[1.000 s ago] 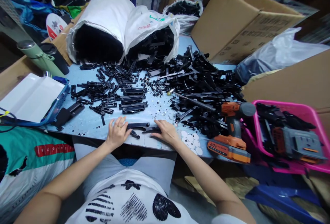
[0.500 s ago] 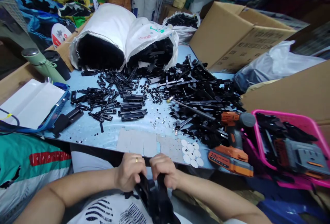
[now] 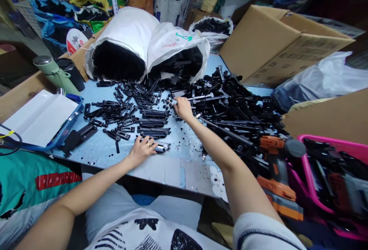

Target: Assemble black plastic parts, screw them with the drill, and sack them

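My left hand (image 3: pixel 140 151) is closed over a long black metal bracket (image 3: pixel 162 147) on the table, its right end glinting in the light. That piece lies in front of a row of similar black brackets (image 3: pixel 153 132), stacked one behind another. My right hand (image 3: pixel 183 108) is stretched out over the pile of small screws and pins (image 3: pixel 166 102). Its fingers are drawn together there; whatever they pinch is too small to make out. Left of the row are loose black linkage pieces (image 3: pixel 112 112).
A large heap of black parts (image 3: pixel 241 108) covers the right of the table. A cordless drill (image 3: pixel 278 173) and a pink basket (image 3: pixel 310 177) are at the right edge. White sacks (image 3: pixel 123 23) and a cardboard box (image 3: pixel 267 46) stand behind. White discs (image 3: pixel 217 183) lie near the front edge.
Both hands have come up from my lap, where they gripped black parts. The left has moved onto a bracket at the row's front; the right has reached forward to the small hardware.
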Motion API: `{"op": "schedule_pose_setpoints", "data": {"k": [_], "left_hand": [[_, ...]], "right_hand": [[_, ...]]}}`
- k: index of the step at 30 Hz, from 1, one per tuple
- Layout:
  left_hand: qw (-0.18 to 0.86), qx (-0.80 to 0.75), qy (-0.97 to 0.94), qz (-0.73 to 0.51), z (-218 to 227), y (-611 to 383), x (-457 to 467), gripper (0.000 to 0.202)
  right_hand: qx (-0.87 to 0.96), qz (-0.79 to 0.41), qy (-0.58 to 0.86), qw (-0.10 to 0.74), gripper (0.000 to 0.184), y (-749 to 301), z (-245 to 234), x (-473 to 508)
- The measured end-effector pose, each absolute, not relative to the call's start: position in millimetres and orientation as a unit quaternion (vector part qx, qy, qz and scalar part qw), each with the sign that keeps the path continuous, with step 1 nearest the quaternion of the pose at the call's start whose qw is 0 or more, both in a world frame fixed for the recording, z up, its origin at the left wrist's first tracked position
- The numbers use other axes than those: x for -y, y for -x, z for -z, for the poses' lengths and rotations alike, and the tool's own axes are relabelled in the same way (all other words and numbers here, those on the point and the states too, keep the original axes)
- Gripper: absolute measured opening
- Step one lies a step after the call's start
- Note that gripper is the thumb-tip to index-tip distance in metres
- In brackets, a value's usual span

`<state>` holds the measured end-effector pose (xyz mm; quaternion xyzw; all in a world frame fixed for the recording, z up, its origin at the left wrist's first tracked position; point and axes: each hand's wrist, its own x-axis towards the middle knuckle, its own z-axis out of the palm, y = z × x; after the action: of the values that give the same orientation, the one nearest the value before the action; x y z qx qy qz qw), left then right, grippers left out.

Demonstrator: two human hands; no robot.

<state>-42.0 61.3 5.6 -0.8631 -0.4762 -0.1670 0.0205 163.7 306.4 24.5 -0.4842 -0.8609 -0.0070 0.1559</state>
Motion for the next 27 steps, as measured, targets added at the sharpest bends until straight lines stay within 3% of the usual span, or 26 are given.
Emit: {"op": "schedule_pose_setpoints", "data": {"k": [3,6,13,16,21,24,27], "left_hand": [[0.013,0.538,0.825,0.172,-20.2,60.0,-94.5,0.046],[0.011,0.651,0.738,0.177,-34.0,84.8,-140.5,0.038],[-0.017,0.756,0.652,0.053,-27.4,124.1,-220.3,0.022],[-0.018,0.749,0.651,0.119,-30.0,123.5,-210.2,0.024],[-0.05,0.699,0.652,0.291,-50.2,91.1,-139.5,0.032],[-0.144,0.643,0.694,0.29,-52.0,55.3,-81.0,0.027],[-0.224,0.609,0.718,0.253,-40.6,29.8,-33.9,0.019]], "right_hand": [[0.861,0.07,0.501,0.042,0.03,-169.4,-23.3,-376.7],[0.864,0.098,0.494,-0.022,0.026,-162.6,-15.4,-410.9],[0.885,0.095,0.453,-0.04,0.028,-150.2,-15.9,-422.0],[0.898,0.043,0.437,0.038,0.036,-156.9,-26.8,-410.1],[0.816,-0.222,0.43,0.315,0.046,-165.7,-40.1,-352.1],[0.768,-0.347,0.405,0.355,0.05,-174.0,-46.2,-291.2],[0.814,-0.361,0.333,0.31,0.048,-188.4,-54.6,-211.5]]}}
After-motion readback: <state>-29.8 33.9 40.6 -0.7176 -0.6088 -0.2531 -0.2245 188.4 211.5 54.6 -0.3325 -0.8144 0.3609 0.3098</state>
